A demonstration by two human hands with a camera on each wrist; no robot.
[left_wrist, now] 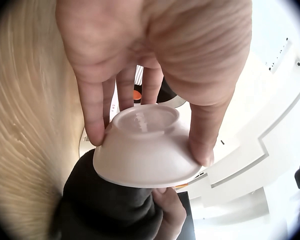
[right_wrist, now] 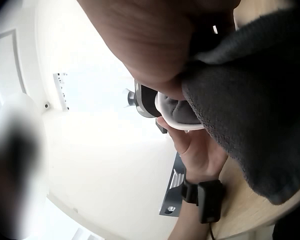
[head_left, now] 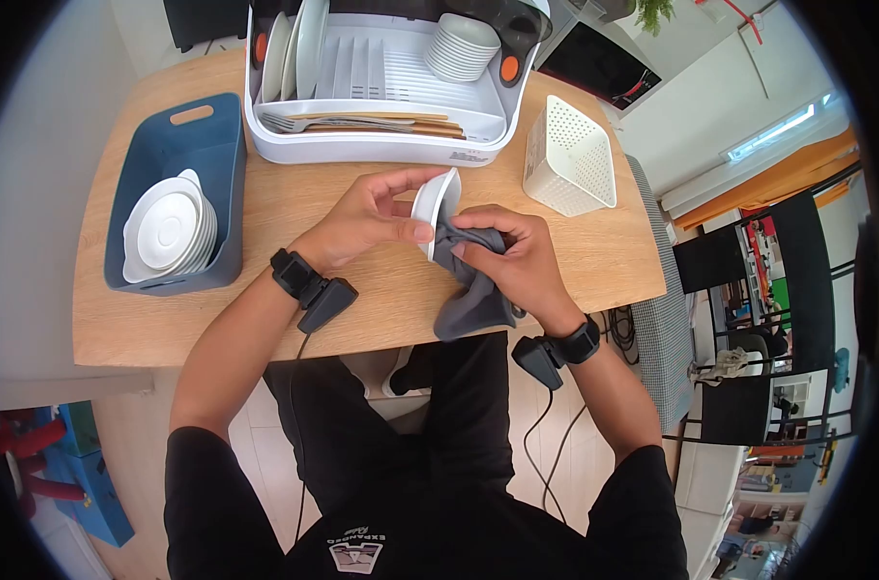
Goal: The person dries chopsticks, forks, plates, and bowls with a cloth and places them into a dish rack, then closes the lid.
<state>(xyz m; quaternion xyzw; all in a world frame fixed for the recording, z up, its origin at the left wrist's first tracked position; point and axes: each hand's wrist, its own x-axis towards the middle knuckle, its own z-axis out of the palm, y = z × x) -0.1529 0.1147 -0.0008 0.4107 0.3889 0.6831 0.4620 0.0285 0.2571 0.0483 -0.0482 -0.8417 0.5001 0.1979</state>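
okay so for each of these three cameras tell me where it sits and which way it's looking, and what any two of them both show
Head: worn on the head, looking down at the wooden table, dish rack and blue bin; both forearms, the lap, left hand and right hand show.
Left wrist: under the left hand, looking along its fingers at the small white bowl.
Right wrist: under the right hand, looking past the grey cloth to the left wrist.
Shared: all three show bowl and cloth.

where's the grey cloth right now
In the head view the grey cloth is at the table's front middle, gripped by the right hand and pressed into the small white bowl.
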